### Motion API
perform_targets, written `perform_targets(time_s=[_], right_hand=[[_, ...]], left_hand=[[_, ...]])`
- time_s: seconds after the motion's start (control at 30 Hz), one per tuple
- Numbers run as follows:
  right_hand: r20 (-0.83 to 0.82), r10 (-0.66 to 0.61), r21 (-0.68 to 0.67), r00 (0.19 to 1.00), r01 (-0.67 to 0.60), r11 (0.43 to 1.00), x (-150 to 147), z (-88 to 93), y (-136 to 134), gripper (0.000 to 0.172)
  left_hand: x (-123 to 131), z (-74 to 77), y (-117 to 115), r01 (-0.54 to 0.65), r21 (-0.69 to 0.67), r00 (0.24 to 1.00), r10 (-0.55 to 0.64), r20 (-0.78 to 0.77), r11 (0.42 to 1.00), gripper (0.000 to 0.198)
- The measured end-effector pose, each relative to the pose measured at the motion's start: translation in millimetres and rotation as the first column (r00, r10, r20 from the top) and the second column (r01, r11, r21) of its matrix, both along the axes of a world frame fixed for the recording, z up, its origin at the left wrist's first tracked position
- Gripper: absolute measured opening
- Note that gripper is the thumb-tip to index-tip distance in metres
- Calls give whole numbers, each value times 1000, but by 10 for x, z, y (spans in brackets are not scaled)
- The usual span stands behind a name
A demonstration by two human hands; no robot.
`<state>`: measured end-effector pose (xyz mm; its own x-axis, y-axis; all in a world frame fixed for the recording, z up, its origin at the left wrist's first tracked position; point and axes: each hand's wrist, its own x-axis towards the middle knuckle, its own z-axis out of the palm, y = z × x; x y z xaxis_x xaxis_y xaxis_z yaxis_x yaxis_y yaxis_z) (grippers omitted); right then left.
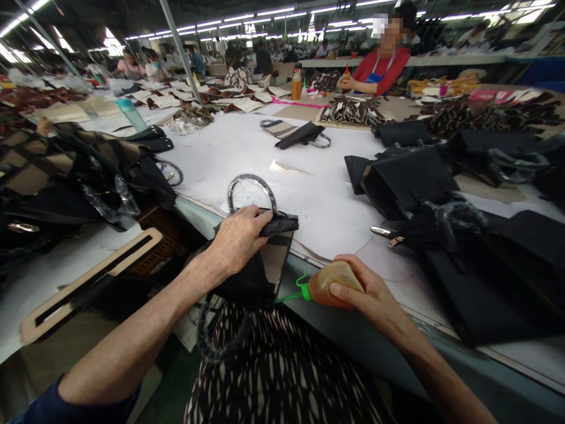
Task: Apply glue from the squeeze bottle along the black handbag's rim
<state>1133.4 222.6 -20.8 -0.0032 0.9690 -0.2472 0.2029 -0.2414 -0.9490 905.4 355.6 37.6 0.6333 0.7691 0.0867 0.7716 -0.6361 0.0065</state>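
My left hand (238,238) grips the top edge of a black handbag (276,247) that hangs over the table's near edge. The bag's plastic-wrapped handle (251,184) arches up behind my fingers, and its tan lining faces right. My right hand (371,294) holds an amber glue bottle (333,282) tipped on its side. The bottle's green nozzle (293,292) points left at the lower edge of the bag's open side.
The white work table (326,200) carries piles of black bags (419,188) on the right and bag parts (300,134) in the middle. More bags heap on the left (79,171). A person in red (379,68) works across the table. A tan slotted template (88,282) lies lower left.
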Motion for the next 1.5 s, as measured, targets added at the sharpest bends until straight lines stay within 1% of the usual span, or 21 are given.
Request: perform_targets(time_s=[0.13, 0.27, 0.4, 0.5, 0.83, 0.93, 1.07, 1.23, 1.37, 1.5], right_hand=[[24, -17, 8, 1000, 17, 1000, -12, 32, -84, 40], [-6, -46, -20, 999, 46, 999, -25, 45, -151, 40], [-43, -136, -57, 990, 133, 989, -51, 59, -197, 39], [-53, -217, -44, 975, 215, 976, -72, 63, -229, 38], [-158, -325, -45, 932, 322, 946, -174, -81, -357, 37], [-167, -335, -46, 927, 332, 942, -210, -55, -356, 36], [-139, -341, -59, 930, 336, 940, -270, 5, -361, 35], [-174, -371, -90, 912, 360, 929, -324, -6, -405, 38], [-208, -355, -116, 912, 337, 934, -331, -14, -440, 38], [-212, -331, -126, 920, 310, 942, -308, -5, -454, 38]], left_hand=[[-11, -9, 17, 13, 2, 1000, -13, -4, 1000, 23], [-8, 5, 37, 6, -11, 1000, -6, 0, 1000, 22], [2, 39, 60, 5, -21, 1000, -5, 10, 1000, 21], [7, 63, 86, 0, -39, 1000, 0, 6, 999, 23], [31, 116, 176, -1, -31, 1000, 1, 10, 1000, 24], [34, 122, 195, -2, -33, 1000, 3, 23, 999, 23], [32, 136, 214, -20, -59, 999, 23, 48, 998, 18], [25, 172, 234, -30, -65, 997, 34, 67, 997, 19], [5, 184, 265, -37, -70, 994, 44, 102, 997, 22], [-13, 170, 302, -18, -80, 988, 30, 154, 997, 17]])
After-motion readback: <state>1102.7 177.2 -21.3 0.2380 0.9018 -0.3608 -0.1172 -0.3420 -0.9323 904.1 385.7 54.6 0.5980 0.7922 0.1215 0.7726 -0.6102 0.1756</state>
